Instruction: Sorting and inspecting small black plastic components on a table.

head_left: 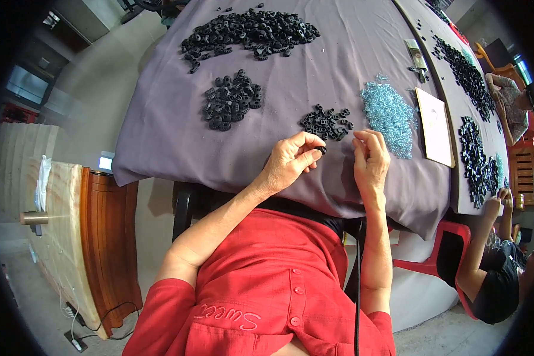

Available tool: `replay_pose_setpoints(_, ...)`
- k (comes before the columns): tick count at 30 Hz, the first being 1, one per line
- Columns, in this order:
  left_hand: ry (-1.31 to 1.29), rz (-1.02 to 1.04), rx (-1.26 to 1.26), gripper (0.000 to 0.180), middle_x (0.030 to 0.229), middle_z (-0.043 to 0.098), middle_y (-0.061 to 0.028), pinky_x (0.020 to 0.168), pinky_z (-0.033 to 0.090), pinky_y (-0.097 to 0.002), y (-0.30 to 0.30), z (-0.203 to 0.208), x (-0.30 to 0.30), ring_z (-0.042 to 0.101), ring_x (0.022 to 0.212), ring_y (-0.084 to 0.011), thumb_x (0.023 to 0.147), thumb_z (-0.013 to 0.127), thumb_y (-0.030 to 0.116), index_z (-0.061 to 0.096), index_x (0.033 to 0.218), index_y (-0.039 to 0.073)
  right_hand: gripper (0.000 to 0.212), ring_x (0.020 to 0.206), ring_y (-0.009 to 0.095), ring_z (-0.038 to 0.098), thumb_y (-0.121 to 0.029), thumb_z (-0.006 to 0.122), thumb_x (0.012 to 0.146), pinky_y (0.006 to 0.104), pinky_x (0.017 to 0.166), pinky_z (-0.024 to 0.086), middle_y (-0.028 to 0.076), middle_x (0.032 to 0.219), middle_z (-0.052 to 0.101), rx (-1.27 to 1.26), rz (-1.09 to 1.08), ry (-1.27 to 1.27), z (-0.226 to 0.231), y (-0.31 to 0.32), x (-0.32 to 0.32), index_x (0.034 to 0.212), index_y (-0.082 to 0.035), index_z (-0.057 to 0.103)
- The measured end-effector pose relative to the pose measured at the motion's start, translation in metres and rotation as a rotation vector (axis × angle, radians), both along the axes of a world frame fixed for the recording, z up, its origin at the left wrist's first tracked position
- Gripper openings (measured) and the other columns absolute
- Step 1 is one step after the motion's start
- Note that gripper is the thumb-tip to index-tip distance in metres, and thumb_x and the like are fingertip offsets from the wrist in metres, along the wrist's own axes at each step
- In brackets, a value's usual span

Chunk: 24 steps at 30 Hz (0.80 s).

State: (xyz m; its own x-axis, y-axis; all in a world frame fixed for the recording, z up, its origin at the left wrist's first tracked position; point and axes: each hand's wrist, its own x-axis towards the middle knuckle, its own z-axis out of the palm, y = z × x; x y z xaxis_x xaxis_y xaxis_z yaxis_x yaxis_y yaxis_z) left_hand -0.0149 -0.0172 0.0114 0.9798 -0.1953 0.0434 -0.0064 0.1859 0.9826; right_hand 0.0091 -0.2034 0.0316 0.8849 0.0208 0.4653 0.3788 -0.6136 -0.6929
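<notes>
Left hand point(292, 158): pinching a small black piece point(321, 150) between thumb and fingers. Grip being narrow and snug, likely because of holding something so tiny.

Black piece: sitting in the left grip, near the middle of the frame, poking out a little past the fingers, maybe for leaving one side free.

Right hand point(372, 160): hanging just right of the middle of the frame, facing the left hand but not touching. Curling the fingers, with thumb and pointing finger coming close. Grip looking narrow, but no way of telling about anything tiny inside.

Small black pile point(324, 123): lying just above the gap between both hands, probably for easy reaching from either side.

Shiny blue pile point(390, 115): spreading just above and to the right of the right hand, likely for short reaching too.

Black wheel-like pile point(231, 101): resting up and left of the left hand, well apart from the blue, perhaps for not mixing kinds.

Big black heap point(249, 32): filling the upper middle of the frame, perhaps being too much for the near edge.

White board point(436, 127): lying flat, right of the blue pile; reason not showing.

Worktop point(154, 139): wearing a grey-purple cloth point(302, 77), maybe for stopping little bits from rolling.

Other person's hands point(504, 197): working at the right edge of the frame, near another black pile point(477, 157).
</notes>
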Motion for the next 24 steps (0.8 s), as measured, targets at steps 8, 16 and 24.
replay_pose_setpoints(8,0.033,-0.017,0.026,0.014,0.079,0.059,0.0019,0.060,0.047,-0.0187,0.002,0.002,0.001,0.055,0.067,-0.0041,0.090,0.059,0.010,0.059,0.103,0.006,0.014,0.075,0.031,0.056,-0.006,0.063,0.077,0.0392,0.066,0.046,0.011,0.082,0.055,-0.319,0.054,-0.096,-0.009,0.013,0.010,0.091,-0.005,0.058)
replay_pose_setpoints(16,0.041,-0.009,0.004,0.014,0.080,0.059,0.0010,0.060,0.048,-0.0194,0.002,0.002,0.001,0.055,0.067,-0.0047,0.090,0.059,0.012,0.059,0.103,0.005,0.014,0.080,0.032,0.058,-0.006,0.062,0.079,0.0389,0.068,0.046,0.013,0.088,0.055,-0.365,0.081,0.003,-0.006,0.011,0.003,0.093,-0.004,0.058)
replay_pose_setpoints(24,0.063,0.020,-0.012,0.015,0.080,0.059,0.0012,0.058,0.047,-0.0198,0.002,0.005,0.000,0.055,0.066,-0.0051,0.091,0.058,0.012,0.060,0.105,0.006,0.015,0.079,0.027,0.057,0.000,0.053,0.085,0.0344,0.070,0.046,0.012,0.087,0.055,-0.058,0.097,-0.033,-0.013,0.008,-0.001,0.099,-0.002,0.054)
